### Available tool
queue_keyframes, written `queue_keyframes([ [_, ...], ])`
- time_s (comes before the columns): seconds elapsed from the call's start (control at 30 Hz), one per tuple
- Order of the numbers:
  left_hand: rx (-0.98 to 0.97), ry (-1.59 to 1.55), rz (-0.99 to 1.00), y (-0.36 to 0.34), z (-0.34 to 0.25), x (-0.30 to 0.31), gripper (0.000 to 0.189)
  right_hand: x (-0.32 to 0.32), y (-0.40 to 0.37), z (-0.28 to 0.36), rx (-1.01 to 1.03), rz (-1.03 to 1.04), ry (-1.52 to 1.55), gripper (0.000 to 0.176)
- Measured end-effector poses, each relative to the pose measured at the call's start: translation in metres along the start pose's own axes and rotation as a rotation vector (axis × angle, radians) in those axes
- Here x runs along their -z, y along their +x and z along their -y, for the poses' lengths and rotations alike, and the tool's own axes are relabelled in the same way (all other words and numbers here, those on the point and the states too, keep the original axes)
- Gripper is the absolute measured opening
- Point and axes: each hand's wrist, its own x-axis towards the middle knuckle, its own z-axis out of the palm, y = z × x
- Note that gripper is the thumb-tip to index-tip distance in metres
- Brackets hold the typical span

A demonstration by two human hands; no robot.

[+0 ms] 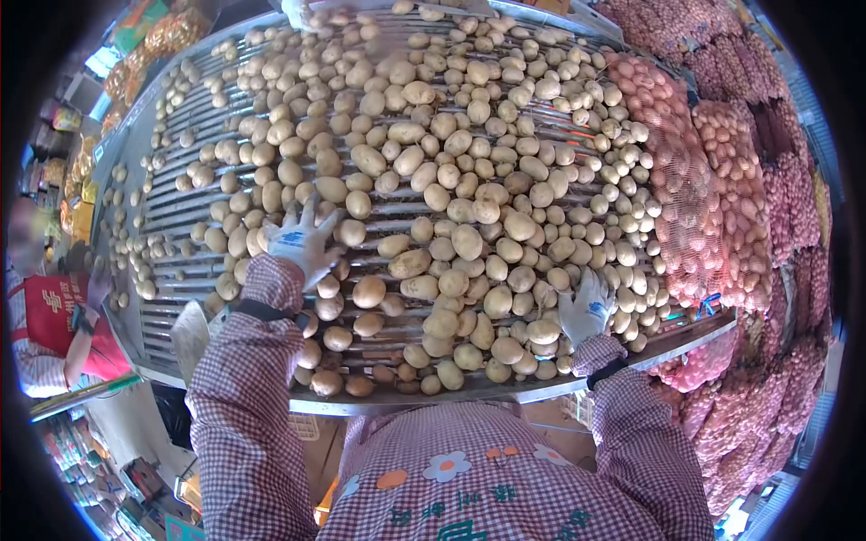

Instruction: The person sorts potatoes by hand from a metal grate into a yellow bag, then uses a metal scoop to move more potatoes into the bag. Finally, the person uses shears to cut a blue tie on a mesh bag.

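Many potatoes [466, 242] of mixed sizes lie across a slatted metal sorting table [171, 216]. My left hand [305, 245], in a white glove with blue print, rests among the potatoes left of the middle. Its fingers are spread against several potatoes and do not close round any. My right hand [588, 308], gloved the same way, lies at the right near the front edge. Its fingers point away from me, stretched out beside small potatoes. Under my left forearm, a flat light-coloured plate [189, 341] stands at the table's front left.
Net sacks full of potatoes [672, 171] stand along the right side, with more red sacks [749, 397] stacked beyond. A co-worker in a red apron [56, 311] stands at the left. Another person's gloved hand [298, 13] reaches in at the far edge. A metal rim [541, 389] runs before me.
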Motion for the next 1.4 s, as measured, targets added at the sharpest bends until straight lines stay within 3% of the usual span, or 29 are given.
queue_keyframes([
  [0.03,0.018,0.036,0.091,0.003,0.012,0.01,0.078,0.001,0.001,0.001,0.006,0.0,-0.005,0.07],
  [0.1,0.019,-0.002,-0.082,0.008,0.041,-0.003,0.077,0.0,0.001,-0.001,0.003,0.008,0.041,0.07],
  [0.17,0.168,-0.099,0.079,0.011,0.065,0.005,0.068,-0.002,0.0,-0.001,-0.003,-0.02,0.058,0.069],
  [0.23,0.223,-0.079,0.112,0.021,0.091,-0.003,0.063,0.004,0.001,0.003,-0.023,-0.003,0.083,0.068],
  [0.3,0.212,-0.082,0.001,0.026,0.131,-0.027,0.058,0.008,0.001,0.006,-0.044,0.025,0.078,0.069],
  [0.37,0.314,-0.302,0.015,0.022,0.157,-0.02,0.054,0.004,-0.002,0.003,-0.021,0.028,0.081,0.07],
  [0.43,0.493,-0.051,0.141,0.012,0.161,-0.005,0.054,0.002,0.0,0.004,-0.003,-0.065,0.032,0.066],
  [0.53,0.594,-0.098,0.161,0.006,0.166,0.002,0.055,0.003,0.001,0.003,-0.003,-0.07,0.039,0.068],
  [0.57,0.62,-0.011,0.072,0.009,0.163,-0.007,0.054,0.004,0.002,0.004,0.0,-0.062,0.04,0.069],
  [0.63,0.5,-0.047,-0.147,0.01,0.127,-0.001,0.055,0.001,0.004,0.004,0.006,-0.059,0.046,0.069],
  [0.67,0.313,-0.051,-0.301,0.013,0.113,-0.017,0.059,-0.003,0.005,0.0,-0.018,-0.032,0.04,0.068],
  [0.7,0.114,-0.239,-0.483,0.004,0.073,-0.005,0.05,-0.005,0.006,-0.002,-0.029,-0.002,0.033,0.067],
  [0.73,-0.134,-0.167,-0.654,0.0,0.04,-0.017,0.036,-0.005,0.005,-0.002,0.0,-0.015,0.052,0.067],
  [0.77,-0.334,-0.329,-0.312,-0.009,0.003,0.016,0.053,-0.006,0.005,-0.004,0.02,-0.029,0.014,0.068],
  [0.8,-0.442,-0.318,-0.458,-0.005,-0.033,-0.007,0.051,-0.009,0.004,-0.008,0.027,-0.023,0.024,0.068],
  [0.83,-0.603,-0.481,-0.403,-0.016,-0.056,-0.015,0.052,-0.008,0.006,-0.006,0.031,-0.019,0.033,0.068],
  [0.87,-0.635,-0.393,-0.477,-0.024,-0.078,-0.043,0.056,-0.006,0.005,-0.005,0.015,-0.009,0.063,0.069],
  [0.9,-0.644,-0.319,-0.288,-0.032,-0.082,-0.047,0.064,-0.008,0.005,-0.006,0.028,-0.03,0.04,0.069],
  [0.97,-0.563,-0.227,-0.376,-0.032,-0.074,-0.052,0.07,-0.011,0.006,-0.008,0.02,-0.024,0.008,0.068],
  [1.03,-0.49,-0.327,-0.413,-0.033,-0.058,-0.058,0.074,-0.007,0.004,-0.005,0.011,-0.014,0.0,0.068],
  [1.1,-0.436,-0.225,-0.301,-0.042,-0.037,-0.037,0.083,-0.004,0.009,-0.001,-0.008,-0.027,0.006,0.067],
  [1.17,-0.24,-0.205,-0.258,-0.042,-0.017,-0.041,0.088,-0.005,0.007,-0.002,0.021,-0.034,0.025,0.066],
  [1.23,-0.079,-0.139,-0.21,-0.046,0.009,-0.037,0.088,-0.008,0.005,-0.004,0.011,-0.062,-0.012,0.065],
  [1.3,0.063,-0.157,-0.256,-0.029,0.058,-0.075,0.08,-0.008,0.006,-0.004,-0.008,-0.039,0.01,0.064],
  [1.4,0.161,-0.051,-0.231,-0.028,0.098,-0.053,0.07,-0.008,0.006,-0.002,-0.026,-0.041,0.011,0.063],
])
